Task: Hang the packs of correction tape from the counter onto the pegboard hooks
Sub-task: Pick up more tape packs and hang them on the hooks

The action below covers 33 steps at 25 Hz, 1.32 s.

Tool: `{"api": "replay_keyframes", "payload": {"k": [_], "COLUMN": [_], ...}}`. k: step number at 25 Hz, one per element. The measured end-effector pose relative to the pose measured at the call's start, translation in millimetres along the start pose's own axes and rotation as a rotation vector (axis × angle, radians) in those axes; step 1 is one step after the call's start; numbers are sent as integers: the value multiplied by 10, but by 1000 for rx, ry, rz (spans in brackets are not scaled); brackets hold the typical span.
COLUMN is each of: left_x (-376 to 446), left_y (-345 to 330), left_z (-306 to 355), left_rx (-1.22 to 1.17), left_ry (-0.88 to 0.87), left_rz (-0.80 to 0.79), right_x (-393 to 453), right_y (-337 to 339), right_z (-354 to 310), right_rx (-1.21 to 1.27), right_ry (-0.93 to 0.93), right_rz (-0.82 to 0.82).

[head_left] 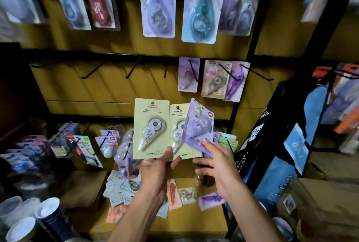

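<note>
While both hands are raised in front of the pegboard, the left hand has its grip closed on the bottom edges of two cream packs: the left cream pack overlaps the right cream pack, fanned side by side, upright. Thumb lies on the front of the cards, fingers behind. The right hand pinches the lower corner of a purple pack, tilted, its card overlapping the right cream pack; grip closed on it.

Loose packs lie scattered on the table below the hands. Middle row of pegboard: three bare hooks at left, then hung packs at right. Top row carries larger hung packs. Blur prevents reading most labels. Cylindrical cups at lower left; blue-and-black bag at right.
</note>
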State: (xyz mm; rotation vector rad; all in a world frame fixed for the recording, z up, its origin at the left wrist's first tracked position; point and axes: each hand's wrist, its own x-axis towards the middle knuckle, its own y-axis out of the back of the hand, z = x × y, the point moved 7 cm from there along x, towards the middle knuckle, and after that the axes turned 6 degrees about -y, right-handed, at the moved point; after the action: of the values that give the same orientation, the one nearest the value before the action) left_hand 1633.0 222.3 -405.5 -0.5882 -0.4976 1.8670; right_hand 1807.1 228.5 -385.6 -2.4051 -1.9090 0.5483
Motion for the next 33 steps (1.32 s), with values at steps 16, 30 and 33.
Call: {"api": "replay_keyframes", "payload": {"k": [16, 30, 33], "left_x": [293, 527, 550], "left_y": [-512, -673, -677], "left_z": [-139, -223, -235], "left_rx": [-14, -47, -46], "left_ry": [79, 74, 75], "left_rz": [-63, -96, -92], "right_x": [45, -30, -60], "right_y": [674, 659, 662], "right_z": [-802, -870, -825], "right_rx": [-223, -135, -143], "right_ry": [430, 537, 553], "right_rz": [248, 317, 309]}}
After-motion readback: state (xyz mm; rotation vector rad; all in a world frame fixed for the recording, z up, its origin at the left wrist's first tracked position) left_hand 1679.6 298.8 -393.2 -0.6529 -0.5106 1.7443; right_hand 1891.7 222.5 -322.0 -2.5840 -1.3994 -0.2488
